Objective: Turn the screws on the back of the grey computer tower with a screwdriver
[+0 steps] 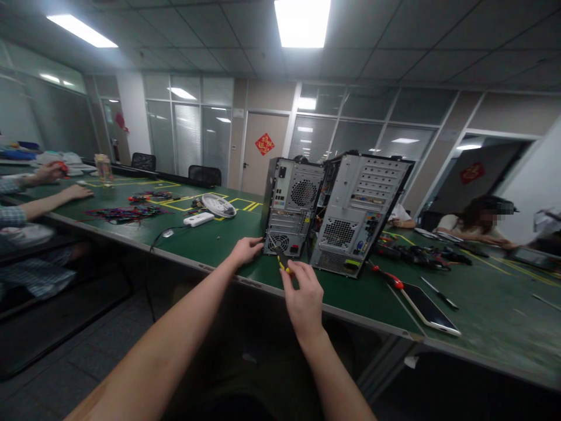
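Table (210, 242) with a green top bears everything, its front edge running beneath the forearms. On it, the bigger desktop computer tower (346, 193) stands upright, rear panel turned this way, just beside the smaller desktop computer tower (287, 204), also upright and back outward, near the front edge. Both look like sheet-metal boxes: probably heavy and stiff, with thin edges that may be sharp, so the better hold would be low on the sides or under the base, clear of the rear ports. Left hand (246, 250) is at the smaller tower's lower left edge, fingers loosely bent and close together; whether they press the case or merely rest beside it, I cannot tell. Right hand (304, 289) has thumb and fingers pinched on the handle of a yellow-and-black screwdriver (281, 261), in front of the smaller tower's lower rear. That tool should be light and rigid, best held by its handle; its slim shaft points up toward the fan grille (284, 240), contact unclear.
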